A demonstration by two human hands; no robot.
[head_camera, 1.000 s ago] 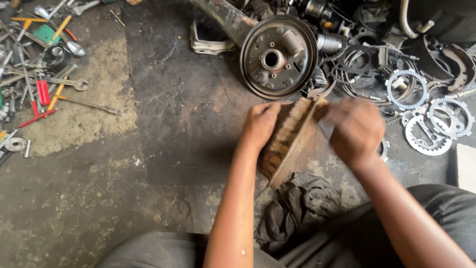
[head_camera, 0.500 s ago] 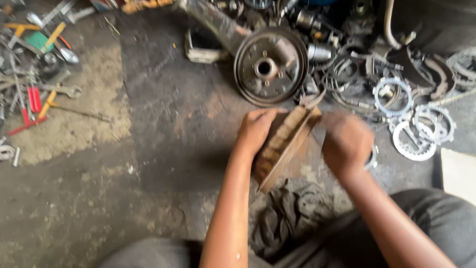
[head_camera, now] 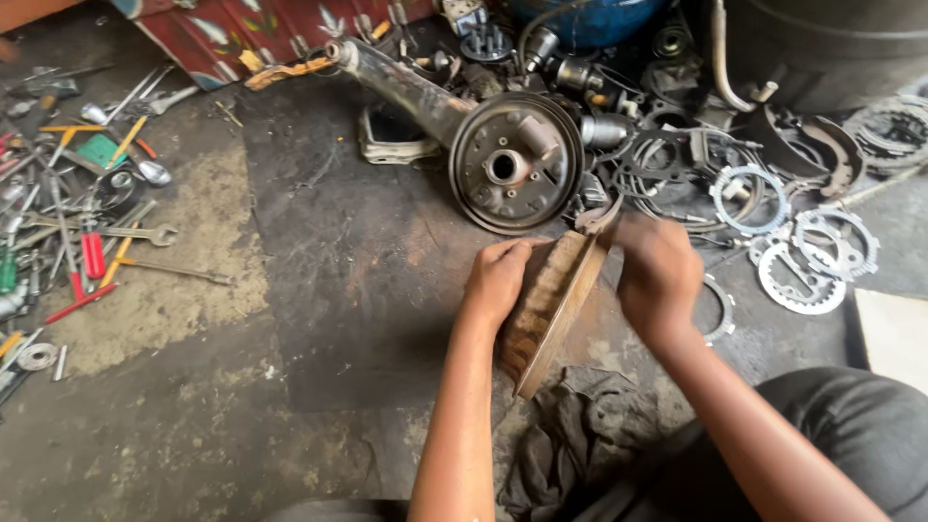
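Left of the brake drum plate (head_camera: 515,162) lies open dark floor (head_camera: 329,280); farther left scattered hand tools (head_camera: 87,242) block passage. To its right, gaskets and rings (head_camera: 773,232) crowd the ground.

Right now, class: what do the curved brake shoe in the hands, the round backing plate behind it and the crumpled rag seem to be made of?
Brake shoe: probably metal with a worn, brownish friction lining, matte and dusty, gripped by the left hand and right hand.
Backing plate: likely steel, dull grey, grimy, with bolt holes.
Rag: dark cloth, soft folds.
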